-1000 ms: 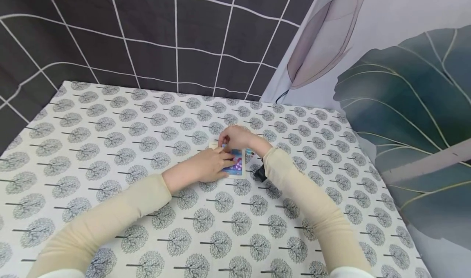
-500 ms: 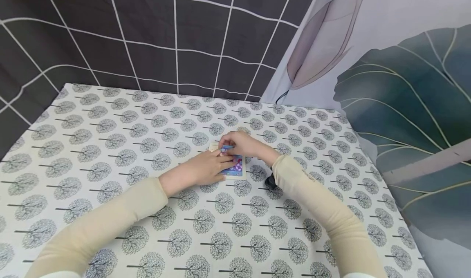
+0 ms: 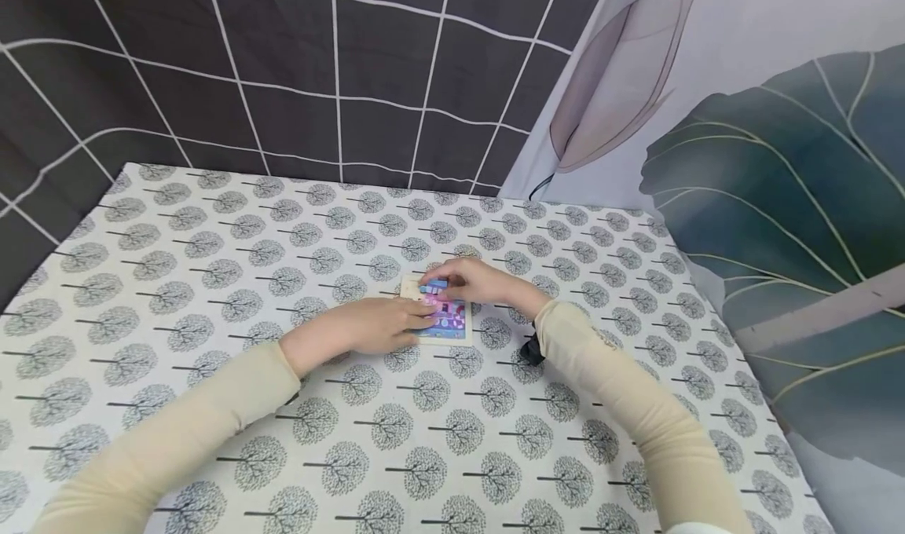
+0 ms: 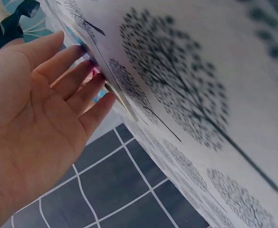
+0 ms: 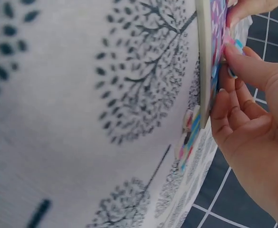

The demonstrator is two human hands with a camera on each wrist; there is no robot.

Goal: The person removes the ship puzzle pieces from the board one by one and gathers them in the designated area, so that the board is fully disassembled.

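A small jigsaw puzzle board [image 3: 459,332] with a pale frame and a purple, pink and blue picture lies on the table. My left hand [image 3: 378,326] comes over its left side, fingertips on the picture; in the left wrist view its fingers [image 4: 72,85] are only slightly bent. At the board's far edge my right hand [image 3: 481,280] pinches a blue-topped puzzle piece [image 3: 434,286] between thumb and fingers. The right wrist view shows the board edge-on [image 5: 204,71], the piece [image 5: 239,46] partly hidden by the thumb.
Loose colourful puzzle pieces [image 5: 188,137] lie on the cloth beside the board in the right wrist view. A tree-print cloth [image 3: 424,440] covers the table. Behind it hangs a dark gridded curtain [image 3: 283,71]. A black device [image 3: 532,351] sits at the right wrist.
My left hand has drawn back leftward, uncovering more of the picture. My right hand has shifted slightly right and nearer, and the blue piece in its pinch has come into view.
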